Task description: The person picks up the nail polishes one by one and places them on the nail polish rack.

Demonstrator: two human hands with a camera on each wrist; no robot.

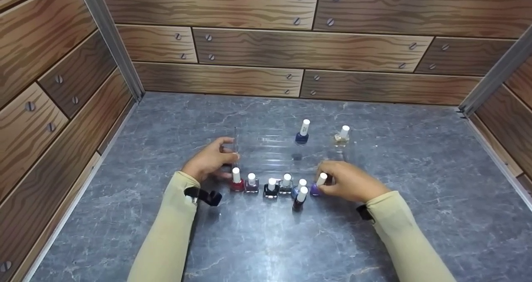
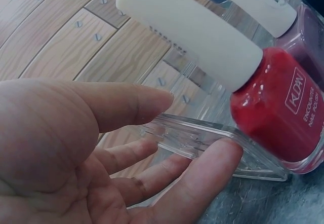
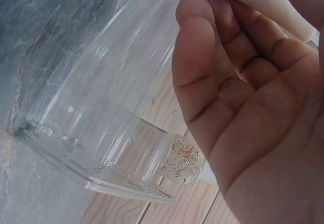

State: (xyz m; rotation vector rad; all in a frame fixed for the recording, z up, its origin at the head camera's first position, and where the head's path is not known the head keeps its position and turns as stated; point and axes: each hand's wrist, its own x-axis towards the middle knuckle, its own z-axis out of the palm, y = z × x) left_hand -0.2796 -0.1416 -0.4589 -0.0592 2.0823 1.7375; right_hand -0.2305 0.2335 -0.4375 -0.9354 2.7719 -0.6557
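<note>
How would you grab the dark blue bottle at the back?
I'd pinch its tall white cap from above. The dark blue bottle stands cap-up, the cap is slim and exposed, and the gold-glitter bottle sits apart on the right, leaving finger room.

left grip point(image 1: 210, 158) spread, right grip point(image 1: 348, 181) pinching

At right in the left wrist view, the red nail polish bottle point(image 2: 278, 105) reads "KUDAN", boxed, then "ENCOUNTER NAIL POLISH". Print on its white cap point(image 2: 195, 34) and the mauve bottle's cap point(image 2: 260, 3), upper right, is illegible.
</note>
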